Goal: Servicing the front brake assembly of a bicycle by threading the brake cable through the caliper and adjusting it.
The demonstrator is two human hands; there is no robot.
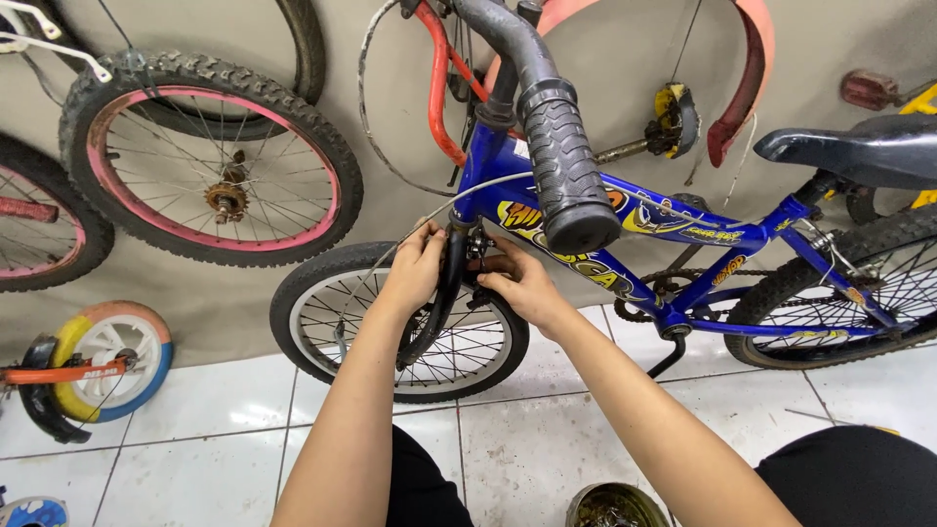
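Note:
A small blue bicycle [683, 244] stands on a white tiled floor, seen from above its black handlebar grip [566, 166]. Both my hands are at the top of the black front fork [444, 293], by the front brake [476, 244]. My left hand [415, 268] wraps around the left side of the fork crown. My right hand [522, 283] presses on the brake part from the right. A thin brake cable [429, 220] runs down to that spot. Below sits the front wheel [322, 312], partly hidden by my arms.
A pink-rimmed knobby wheel [210, 156] leans on the wall at left, beside other wheels. A small colourful training wheel [107, 356] lies at lower left. A black saddle [859, 146] and rear wheel [839, 293] are at right. A round tin [615, 506] sits at the bottom.

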